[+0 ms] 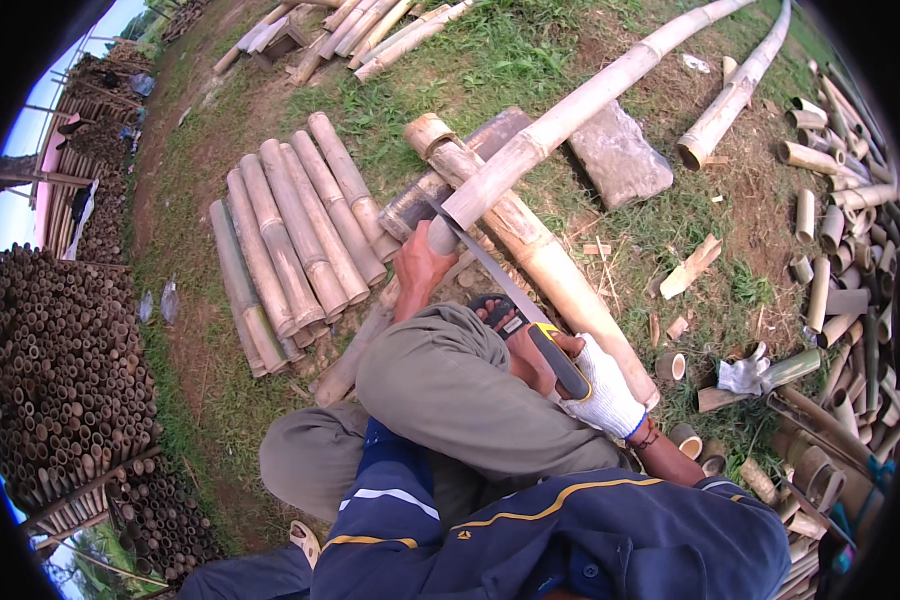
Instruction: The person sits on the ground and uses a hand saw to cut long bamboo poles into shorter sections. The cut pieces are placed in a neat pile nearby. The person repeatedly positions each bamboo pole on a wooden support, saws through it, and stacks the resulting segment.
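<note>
A long bamboo pole (570, 122) comes in from the far right and rests across a thick bamboo log (530, 235). My bare left hand (420, 266) is closed around the pole's near end, just left of the saw blade. In my right hand (600, 385), which wears a white knitted glove, is the yellow-and-black handle of a handsaw (495, 270). Its blade slants up and left across the pole close to my left hand. Whether the teeth are inside a cut is too small to tell. My left fingertips are partly hidden behind the pole.
Cut bamboo lengths (290, 235) lie side by side at left. A flat stone (620, 158) sits beyond the log, near another pole (735, 95). Short bamboo offcuts (845, 240) and a loose glove (743, 372) lie at right. A large bamboo stack (60, 380) stands far left.
</note>
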Motion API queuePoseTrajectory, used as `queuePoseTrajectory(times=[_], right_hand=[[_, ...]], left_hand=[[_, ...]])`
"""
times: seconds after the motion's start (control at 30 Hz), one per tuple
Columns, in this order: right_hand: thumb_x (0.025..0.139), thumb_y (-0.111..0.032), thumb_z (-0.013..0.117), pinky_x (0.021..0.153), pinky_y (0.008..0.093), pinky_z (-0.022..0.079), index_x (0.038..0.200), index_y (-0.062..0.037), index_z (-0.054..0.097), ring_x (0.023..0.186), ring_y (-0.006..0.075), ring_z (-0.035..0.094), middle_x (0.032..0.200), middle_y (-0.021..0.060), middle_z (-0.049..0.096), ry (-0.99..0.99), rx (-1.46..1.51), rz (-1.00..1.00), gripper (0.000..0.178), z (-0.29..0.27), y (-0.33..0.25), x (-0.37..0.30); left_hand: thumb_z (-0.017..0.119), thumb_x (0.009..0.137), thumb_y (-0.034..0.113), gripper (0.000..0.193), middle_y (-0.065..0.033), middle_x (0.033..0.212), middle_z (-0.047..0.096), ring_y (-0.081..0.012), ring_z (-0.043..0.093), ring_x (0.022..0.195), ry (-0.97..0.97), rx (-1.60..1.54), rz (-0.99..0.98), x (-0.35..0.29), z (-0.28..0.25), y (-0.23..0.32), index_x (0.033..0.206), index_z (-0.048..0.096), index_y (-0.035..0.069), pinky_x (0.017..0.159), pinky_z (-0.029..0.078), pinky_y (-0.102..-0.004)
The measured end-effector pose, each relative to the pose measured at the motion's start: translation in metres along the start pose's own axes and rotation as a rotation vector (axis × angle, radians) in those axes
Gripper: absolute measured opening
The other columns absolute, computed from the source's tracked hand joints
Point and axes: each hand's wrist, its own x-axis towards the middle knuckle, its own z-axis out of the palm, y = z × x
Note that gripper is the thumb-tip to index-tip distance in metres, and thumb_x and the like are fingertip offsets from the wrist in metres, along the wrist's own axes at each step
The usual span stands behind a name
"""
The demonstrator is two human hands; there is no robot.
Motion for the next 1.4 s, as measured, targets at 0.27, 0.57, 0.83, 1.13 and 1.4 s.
queuePoseTrajectory(times=[0.27, 0.57, 0.83, 1.13, 1.4], right_hand=[[0.087, -0.021, 0.087, 0.086, 0.0484, 0.060, 0.149, -0.0130, 0.063, 0.102, 0.0427, 0.074, 0.112, 0.0189, 0.069, 0.011, -0.080, -0.022, 0.067, 0.022, 0.006, 0.053], [0.086, -0.009, 0.080, 0.084, 0.0414, 0.060, 0.147, -0.0113, 0.065, 0.094, 0.0357, 0.077, 0.106, 0.0169, 0.069, -0.080, 0.108, 0.177, 0.062, 0.000, 0.006, 0.013], [0.093, -0.006, 0.077, 0.103, 0.0385, 0.057, 0.148, -0.0052, 0.063, 0.118, 0.0249, 0.071, 0.128, 0.0131, 0.073, 0.012, 0.231, -0.041, 0.056, 0.055, 0.050, 0.123], [0.104, -0.007, 0.072, 0.106, 0.0318, 0.053, 0.157, -0.0022, 0.048, 0.132, 0.0166, 0.059, 0.143, 0.0105, 0.061, -0.080, 0.359, 0.228, 0.059, 0.087, 0.196, 0.097], [0.099, -0.002, 0.067, 0.102, 0.0325, 0.054, 0.154, -0.0010, 0.053, 0.117, 0.0191, 0.063, 0.130, 0.0097, 0.065, 0.078, 0.257, -0.112, 0.057, 0.089, 0.186, 0.108]], left_hand=[[0.095, 0.071, 0.032, 0.068, -0.0215, 0.121, 0.080, -0.0459, 0.076, 0.112, -0.039, -0.024, -0.074, 0.009, -0.004, 0.000, 0.130, 0.067, 0.014, 0.093, 0.059, -0.0555], [0.097, 0.067, 0.032, 0.076, -0.0226, 0.116, 0.081, -0.0459, 0.077, 0.110, -0.032, 0.027, -0.052, -0.007, -0.013, 0.001, 0.135, 0.068, 0.014, 0.093, 0.060, -0.0558], [0.094, 0.070, 0.038, 0.076, -0.0228, 0.118, 0.081, -0.0442, 0.078, 0.112, -0.058, -0.029, -0.046, -0.023, -0.029, -0.006, 0.137, 0.068, 0.014, 0.095, 0.060, -0.0542], [0.094, 0.069, 0.047, 0.107, -0.0314, 0.130, 0.077, -0.0451, 0.075, 0.124, -0.120, -0.079, -0.046, 0.023, -0.122, -0.042, 0.158, 0.057, 0.002, 0.107, 0.058, -0.0488], [0.097, 0.071, 0.051, 0.112, -0.0283, 0.142, 0.073, -0.0374, 0.072, 0.132, 0.196, -0.111, -0.101, 0.048, -0.276, -0.105, 0.156, 0.055, -0.008, 0.115, 0.055, -0.0449]])
